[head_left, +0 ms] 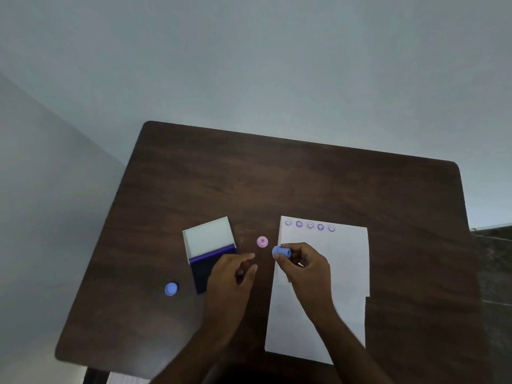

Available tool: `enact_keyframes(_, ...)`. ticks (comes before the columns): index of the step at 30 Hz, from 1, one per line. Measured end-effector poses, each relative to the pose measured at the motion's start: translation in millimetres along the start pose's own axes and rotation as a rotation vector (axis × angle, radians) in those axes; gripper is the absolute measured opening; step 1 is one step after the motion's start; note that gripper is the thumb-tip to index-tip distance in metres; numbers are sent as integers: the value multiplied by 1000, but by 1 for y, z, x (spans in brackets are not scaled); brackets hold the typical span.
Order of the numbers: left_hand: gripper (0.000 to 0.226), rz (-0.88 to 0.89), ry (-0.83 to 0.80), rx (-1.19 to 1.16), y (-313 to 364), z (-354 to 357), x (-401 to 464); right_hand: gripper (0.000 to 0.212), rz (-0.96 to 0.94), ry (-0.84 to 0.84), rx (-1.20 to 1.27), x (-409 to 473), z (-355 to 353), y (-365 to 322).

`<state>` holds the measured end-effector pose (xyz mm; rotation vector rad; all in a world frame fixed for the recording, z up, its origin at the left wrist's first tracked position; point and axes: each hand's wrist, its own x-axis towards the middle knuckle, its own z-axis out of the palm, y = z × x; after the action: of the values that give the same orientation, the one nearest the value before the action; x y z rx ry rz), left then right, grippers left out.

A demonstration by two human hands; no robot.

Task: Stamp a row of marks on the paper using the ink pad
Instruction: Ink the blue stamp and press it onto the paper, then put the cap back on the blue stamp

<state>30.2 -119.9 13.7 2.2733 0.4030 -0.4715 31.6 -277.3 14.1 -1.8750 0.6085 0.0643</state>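
Observation:
A white paper sheet [343,273] lies on the right of the dark wooden table [277,184], with a row of several purple smiley marks [310,225] along its top edge. My right hand [307,266] holds a small blue stamp [281,252] sideways above the paper's left edge. The ink pad [203,268] lies open on the left, its white lid [207,235] folded back. My left hand [234,273] hovers over the pad's right side with loosely curled fingers, holding nothing.
A pink stamp [262,242] stands between the ink pad and the paper. A blue round cap [171,289] lies left of the pad. The table's left edge runs close to the cap; a pale wall stands behind.

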Motion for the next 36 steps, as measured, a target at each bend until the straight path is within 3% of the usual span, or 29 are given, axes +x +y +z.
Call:
enact_keyframes(6, 26, 98, 95, -70, -24, -32, -5, 21, -41, -74, -7, -8, 15, -14)
enact_keyframes(9, 22, 144, 208, 2, -51, -50, -7, 28, -47, -131, -30, -15, 27, -20)
enact_keyframes(13, 33, 48, 342, 99, -95, -64, -10, 25, -64, -214, -35, -27, 42, -26)
enact_keyframes(17, 51, -53, 330, 120, -126, -68, -10, 23, -71, -262, -59, -37, 51, -30)
enact_keyframes(22, 42, 5, 323, 132, -139, -68, -2, 20, -86, -310, -75, -45, 60, -37)
enact_keyframes(30, 30, -116, 356, -216, -136, -76, -3, 18, -134, -327, -65, -45, 63, -44)
enact_keyframes(36, 34, -27, 266, -539, -114, -89, -10, 18, -114, -362, -42, -49, 68, -48)
